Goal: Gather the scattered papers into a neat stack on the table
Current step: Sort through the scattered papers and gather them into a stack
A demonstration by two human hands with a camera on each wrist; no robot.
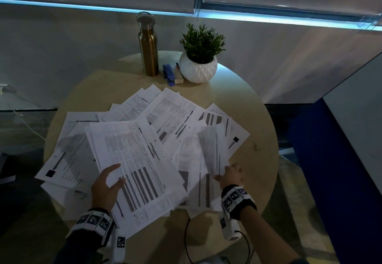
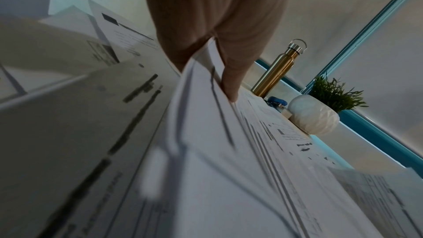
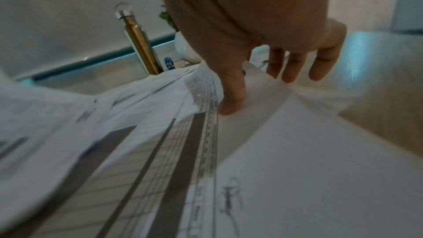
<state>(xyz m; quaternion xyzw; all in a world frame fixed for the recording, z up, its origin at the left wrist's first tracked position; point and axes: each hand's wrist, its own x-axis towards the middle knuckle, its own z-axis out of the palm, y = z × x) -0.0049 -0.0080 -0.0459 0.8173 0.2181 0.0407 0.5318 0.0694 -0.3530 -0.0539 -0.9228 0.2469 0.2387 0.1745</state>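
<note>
Printed papers [image 1: 175,114] lie fanned and overlapping across a round wooden table [image 1: 248,102]. My left hand [image 1: 107,181] grips the near-left corner of a bundle of table-printed sheets [image 1: 132,156], raised above the others. In the left wrist view the left hand [image 2: 217,33] has its thumb on top of those sheets [image 2: 228,151]. My right hand [image 1: 228,175] pinches the near edge of a single sheet [image 1: 213,150], which is lifted and blurred. The right wrist view shows the thumb [image 3: 231,100] pressing on that sheet [image 3: 297,151], with the other fingers [image 3: 290,66] beyond its edge.
At the table's far side stand a gold metal bottle [image 1: 148,44], a white pot with a green plant [image 1: 199,56], a blue stapler [image 1: 168,74] and a small pale box [image 1: 178,78]. A dark blue partition [image 1: 310,160] stands to the right. Some sheets overhang the near-left edge.
</note>
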